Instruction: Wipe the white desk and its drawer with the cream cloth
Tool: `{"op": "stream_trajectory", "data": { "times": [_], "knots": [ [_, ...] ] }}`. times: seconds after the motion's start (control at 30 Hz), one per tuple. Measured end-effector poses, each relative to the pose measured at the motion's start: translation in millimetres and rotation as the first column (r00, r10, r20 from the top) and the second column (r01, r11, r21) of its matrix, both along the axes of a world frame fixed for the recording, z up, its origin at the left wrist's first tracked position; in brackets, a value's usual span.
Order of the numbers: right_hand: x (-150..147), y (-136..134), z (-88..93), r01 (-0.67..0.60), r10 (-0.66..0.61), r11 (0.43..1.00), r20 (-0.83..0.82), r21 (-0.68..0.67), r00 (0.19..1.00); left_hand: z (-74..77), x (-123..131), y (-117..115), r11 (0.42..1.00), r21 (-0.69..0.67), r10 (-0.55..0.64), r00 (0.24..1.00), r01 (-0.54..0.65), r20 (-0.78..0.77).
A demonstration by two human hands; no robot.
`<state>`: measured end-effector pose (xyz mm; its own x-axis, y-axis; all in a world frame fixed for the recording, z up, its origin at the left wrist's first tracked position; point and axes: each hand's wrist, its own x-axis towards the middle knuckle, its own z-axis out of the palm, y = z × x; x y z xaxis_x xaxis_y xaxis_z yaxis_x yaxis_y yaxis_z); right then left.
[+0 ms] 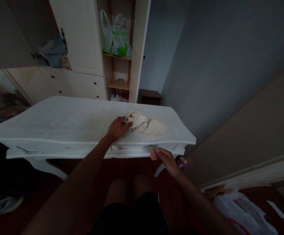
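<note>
A crumpled cream cloth [154, 126] with a cord-like loop lies on the right half of the white table [66, 114]. My left hand [119, 127] is at the cloth's left end, thumb and fingers closed around its edge. Below the tabletop's front edge is my right hand [165, 158], its fingers curled by the carved drawer front [142, 148]. Whatever those fingers hold, if anything, is hidden. Dark smudges mark the tabletop left of the cloth.
Behind the table stands a white wardrobe [83, 39] with open doors; plastic bags [121, 39] sit on its shelf. A small brown stand [150, 96] is in the corner. On the floor are a shoe [3, 207] at left and a white plastic bag [242, 212] at right.
</note>
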<state>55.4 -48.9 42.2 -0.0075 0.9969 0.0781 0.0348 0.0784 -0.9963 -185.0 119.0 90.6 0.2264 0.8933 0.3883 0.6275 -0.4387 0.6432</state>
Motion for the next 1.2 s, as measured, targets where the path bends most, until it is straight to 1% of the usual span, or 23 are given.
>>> {"op": "stream_trajectory", "data": {
  "times": [0.03, 0.07, 0.13, 0.17, 0.2, 0.23, 0.3, 0.4, 0.47, 0.57, 0.7, 0.83, 0.97, 1.1, 1.2],
  "knots": [
    [0, -1, -12.1, -0.012, -0.001, 0.991, -0.097, -0.136, 0.995, -0.2, 1, 1, 1.000, 0.007, 0.016, 1.000, -0.016, -0.012],
    [1, 0, -22.3, -0.017, -0.037, 0.964, -0.197, -0.265, 0.980, -0.7, 1, 1, 1.000, 0.014, 0.028, 0.999, -0.028, -0.015],
    [1, 7, -36.3, -0.046, -0.161, 0.876, -0.381, -0.480, 0.910, -1.9, 1, 3, 0.999, 0.015, 0.043, 0.999, -0.044, 0.015],
    [0, 12, -40.2, -0.077, -0.221, 0.832, -0.456, -0.549, 0.862, -2.6, 1, 4, 0.999, 0.006, 0.050, 0.998, -0.051, 0.040],
    [-1, 18, -42.4, -0.112, -0.266, 0.800, -0.515, -0.590, 0.815, -3.3, 1, 5, 0.998, -0.006, 0.061, 0.996, -0.061, 0.064],
    [-3, 24, -43.4, -0.145, -0.295, 0.781, -0.563, -0.607, 0.772, -4.0, 0, 6, 0.997, -0.017, 0.075, 0.994, -0.074, 0.082],
    [-9, 33, -43.8, -0.189, -0.317, 0.780, -0.638, -0.596, 0.702, -5.1, -1, 7, 0.995, -0.031, 0.099, 0.990, -0.096, 0.099],
    [-19, 40, -44.2, -0.195, -0.334, 0.807, -0.702, -0.558, 0.629, -5.4, -1, 8, 0.994, -0.028, 0.104, 0.989, -0.102, 0.109],
    [-24, 40, -45.1, -0.166, -0.358, 0.816, -0.710, -0.553, 0.606, -4.2, -1, 7, 0.994, -0.030, 0.109, 0.987, -0.106, 0.114],
    [-28, 34, -46.5, -0.131, -0.382, 0.815, -0.694, -0.564, 0.609, -1.2, 0, 5, 0.992, -0.039, 0.120, 0.987, -0.116, 0.108],
    [-32, 10, -48.8, -0.138, -0.369, 0.817, -0.691, -0.561, 0.622, 1.5, 1, 4, 0.989, -0.042, 0.143, 0.983, -0.139, 0.119],
    [-39, -23, -51.9, -0.174, -0.297, 0.860, -0.747, -0.480, 0.595, 0.3, 0, 6, 0.985, -0.066, 0.172, 0.967, -0.162, 0.188],
    [-46, -53, -52.3, -0.155, -0.285, 0.877, -0.752, -0.455, 0.594, -3.2, -1, 9, 0.986, -0.040, 0.167, 0.969, -0.162, 0.183],
    [-48, -73, -50.8, -0.149, -0.272, 0.882, -0.742, -0.447, 0.613, -6.3, -3, 11, 0.988, 0.006, 0.153, 0.973, -0.157, 0.174],
    [-48, -84, -49.9, -0.164, -0.260, 0.883, -0.748, -0.440, 0.610, -7.2, -3, 12, 0.985, 0.012, 0.165, 0.972, -0.169, 0.165]
  ]
}}
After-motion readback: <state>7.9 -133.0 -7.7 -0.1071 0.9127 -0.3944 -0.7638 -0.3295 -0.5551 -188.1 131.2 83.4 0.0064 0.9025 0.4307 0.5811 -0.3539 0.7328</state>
